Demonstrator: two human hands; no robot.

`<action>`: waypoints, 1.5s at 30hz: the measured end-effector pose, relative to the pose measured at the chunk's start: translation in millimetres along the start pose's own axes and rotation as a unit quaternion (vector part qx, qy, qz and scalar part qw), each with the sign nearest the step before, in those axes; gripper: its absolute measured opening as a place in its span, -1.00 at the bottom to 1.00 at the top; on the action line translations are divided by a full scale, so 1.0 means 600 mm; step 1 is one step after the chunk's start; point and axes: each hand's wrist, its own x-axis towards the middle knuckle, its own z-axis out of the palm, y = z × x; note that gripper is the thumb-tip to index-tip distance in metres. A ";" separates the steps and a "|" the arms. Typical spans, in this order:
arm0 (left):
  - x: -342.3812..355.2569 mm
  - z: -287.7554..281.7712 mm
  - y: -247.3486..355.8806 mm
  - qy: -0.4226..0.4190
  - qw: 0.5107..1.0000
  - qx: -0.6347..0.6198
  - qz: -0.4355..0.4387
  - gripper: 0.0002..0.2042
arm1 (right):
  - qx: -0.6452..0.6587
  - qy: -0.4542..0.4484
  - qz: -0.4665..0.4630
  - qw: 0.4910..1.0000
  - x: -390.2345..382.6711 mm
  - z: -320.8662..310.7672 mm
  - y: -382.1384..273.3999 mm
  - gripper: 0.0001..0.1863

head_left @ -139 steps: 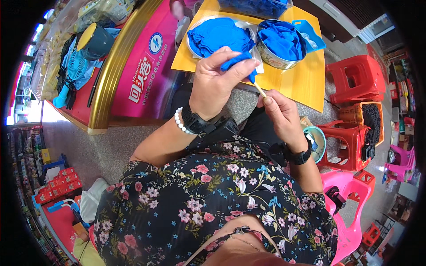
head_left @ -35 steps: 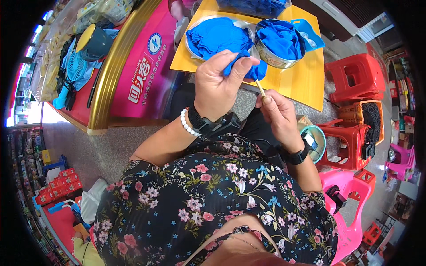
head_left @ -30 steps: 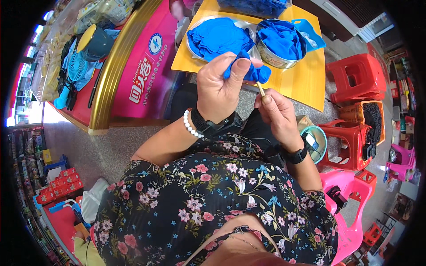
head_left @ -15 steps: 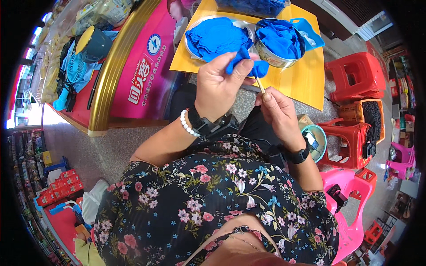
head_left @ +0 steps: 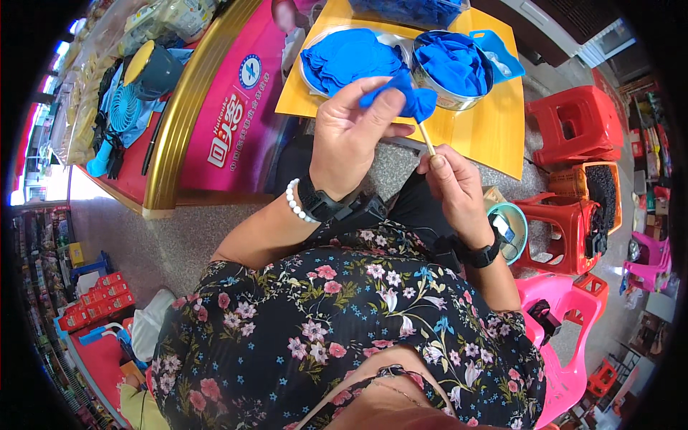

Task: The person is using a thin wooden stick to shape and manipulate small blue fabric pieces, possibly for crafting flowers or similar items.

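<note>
Head view: left grip (head_left: 350,136) pinches blue material (head_left: 420,104), right grip (head_left: 459,192) the stick (head_left: 427,137) (protruding below); yellow bench (head_left: 491,132) ahead, red stool (head_left: 598,123) rightward.

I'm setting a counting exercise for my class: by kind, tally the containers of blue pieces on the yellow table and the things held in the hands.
White plate: 1
Round tin: 1
Clear plastic box: 1
Blue bundle, left hand: 1
Wooden stick, right hand: 1
Total: 5

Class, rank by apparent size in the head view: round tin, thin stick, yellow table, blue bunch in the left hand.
1. Yellow table
2. Round tin
3. Blue bunch, partly hidden by the left hand
4. Thin stick
</note>
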 end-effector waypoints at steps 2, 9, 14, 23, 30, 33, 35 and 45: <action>0.001 -0.009 -0.005 -0.005 1.000 0.005 0.014 -0.79 | 0.040 0.007 0.012 0.999 0.000 0.004 0.001 -0.69; -0.007 -0.008 -0.017 -0.005 0.999 -0.013 0.045 -0.77 | 0.118 -0.018 0.017 0.993 -0.001 0.014 0.009 -0.67; -0.007 0.008 -0.007 0.000 0.999 -0.015 0.029 -0.78 | 0.168 -0.030 0.039 0.985 0.003 0.012 0.008 -0.66; 0.014 -0.020 -0.040 -0.021 0.940 0.289 0.179 -0.79 | 0.221 -0.018 0.058 0.973 0.015 0.030 0.011 -0.67; 0.015 0.001 -0.007 -0.001 0.993 0.078 0.083 -0.85 | 0.102 -0.030 0.022 0.994 0.021 0.011 0.001 -0.68; 0.016 -0.012 0.000 -0.026 0.991 0.103 0.082 -0.80 | 0.095 -0.036 0.025 0.995 0.016 0.015 0.000 -0.68; 0.015 -0.016 -0.001 -0.042 0.995 0.075 0.060 -0.81 | 0.097 -0.040 0.027 0.994 0.014 0.017 0.000 -0.68; 0.001 -0.004 0.000 -0.099 0.989 0.110 0.024 -0.96 | 0.037 -0.090 0.023 0.995 0.008 0.014 -0.003 -0.69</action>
